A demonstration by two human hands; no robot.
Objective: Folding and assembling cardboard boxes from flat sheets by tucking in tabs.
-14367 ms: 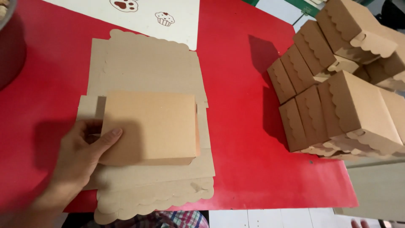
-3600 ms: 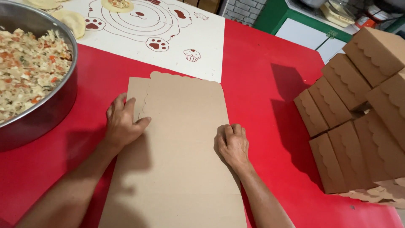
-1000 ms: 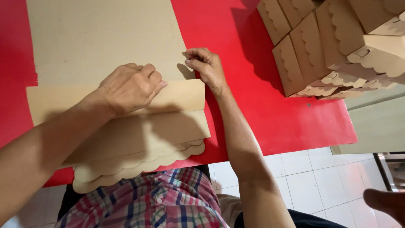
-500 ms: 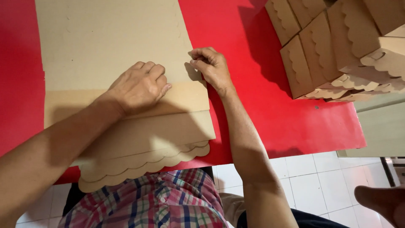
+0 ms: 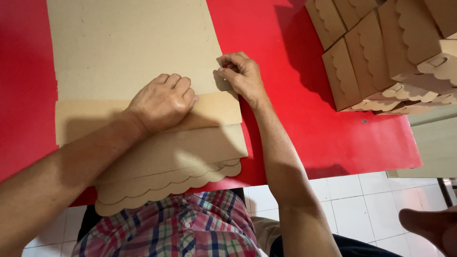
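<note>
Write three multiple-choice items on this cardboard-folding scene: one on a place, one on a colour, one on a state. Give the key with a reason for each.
1. Where does the stack of folded boxes stand?
A. At the table's right side
B. On the floor
C. Under the left hand

2. What colour is the table?
A. Green
B. Red
C. White

3. How is the left hand set on the flat cardboard sheet?
A. Lifted clear of it
B. Holding scissors over it
C. Knuckles down, pressing on a folded flap

Key: 1 A, the boxes are piled at the right edge of the table. 2 B, the bare surface around the cardboard is red. 3 C, the curled fingers rest on the flap, while the right hand pinches the sheet's right edge.
</note>
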